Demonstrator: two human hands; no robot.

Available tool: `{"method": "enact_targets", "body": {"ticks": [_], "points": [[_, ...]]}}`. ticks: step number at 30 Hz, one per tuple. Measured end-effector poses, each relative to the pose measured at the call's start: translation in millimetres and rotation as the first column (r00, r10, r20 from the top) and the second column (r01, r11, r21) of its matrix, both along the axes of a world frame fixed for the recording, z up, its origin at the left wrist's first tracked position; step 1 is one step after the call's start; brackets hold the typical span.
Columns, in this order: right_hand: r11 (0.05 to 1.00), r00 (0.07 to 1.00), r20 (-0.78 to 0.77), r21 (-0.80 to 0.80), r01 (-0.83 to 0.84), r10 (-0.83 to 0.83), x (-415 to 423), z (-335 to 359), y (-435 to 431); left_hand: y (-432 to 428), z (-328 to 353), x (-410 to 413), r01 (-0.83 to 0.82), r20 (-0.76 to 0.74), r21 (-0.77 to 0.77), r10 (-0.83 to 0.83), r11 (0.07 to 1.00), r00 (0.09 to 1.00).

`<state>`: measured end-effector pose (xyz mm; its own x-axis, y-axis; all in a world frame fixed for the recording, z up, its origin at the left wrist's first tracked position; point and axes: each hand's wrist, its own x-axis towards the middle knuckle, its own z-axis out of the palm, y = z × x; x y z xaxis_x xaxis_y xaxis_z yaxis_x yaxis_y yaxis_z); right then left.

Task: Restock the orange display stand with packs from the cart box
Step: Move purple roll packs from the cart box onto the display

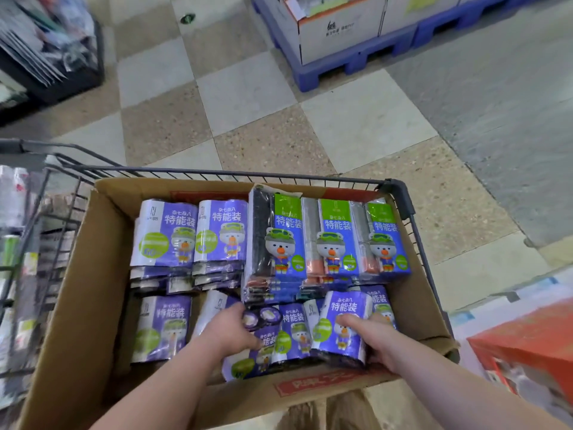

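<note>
Cardboard box (102, 274) sits inside a wire cart (403, 197), open on top and packed with rolled-bag packs. Purple-and-white packs (167, 231) are stacked in the left half, with more along the near edge. Blue packs with green tops (335, 240) stand in a row at the far right. All labels show a cartoon bear in goggles.

The left hand (229, 328) is down in the box near the middle, fingers curled round a tilted purple pack (248, 364) whose roll ends show. The right hand (372, 339) grips another purple pack (341, 305) at the near right corner, thumb on its front, fingers wrapped behind. Both packs are inside the box.

An orange-red structure (524, 349) at lower right, just beside the cart, is blurred; possibly the display stand.

The floor is checkered tile (248, 97). A blue pallet (341, 63) carrying white cartons (338, 29) stands further off.
</note>
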<state>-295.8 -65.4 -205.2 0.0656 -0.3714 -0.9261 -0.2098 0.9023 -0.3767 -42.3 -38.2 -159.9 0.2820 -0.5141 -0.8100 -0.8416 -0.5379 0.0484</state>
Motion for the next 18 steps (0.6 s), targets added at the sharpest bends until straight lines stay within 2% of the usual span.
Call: {"method": "enact_targets", "body": {"ticks": [3,5,10,15,18], "points": [[0.987,0.998,-0.043,-0.158,0.036,-0.043,-3.1,18.4,7.7,8.8,20.7,-6.8,-0.041,-0.06,-0.126,0.034,0.991,0.998],[0.963,0.992,-0.063,-0.256,0.087,-0.106,-5.8,35.1,14.2,13.4,34.5,-9.4,-0.128,-0.118,-0.209,0.104,0.97,0.988],[0.873,0.967,-0.063,-0.447,0.193,-0.246,-12.1,95.8,43.5,21.4,83.7,-20.1,-0.313,-0.338,-0.435,0.17,0.844,0.926],[0.773,0.934,-0.022,-0.568,0.283,-0.357,-29.0,140.2,90.1,34.5,114.1,-34.7,-0.436,-0.571,-0.449,0.125,0.78,0.811],[0.725,0.901,-0.01,-0.598,0.341,-0.433,-45.1,160.3,124.4,44.1,126.1,-59.6,-0.454,-0.653,-0.466,0.051,0.759,0.756]]}}
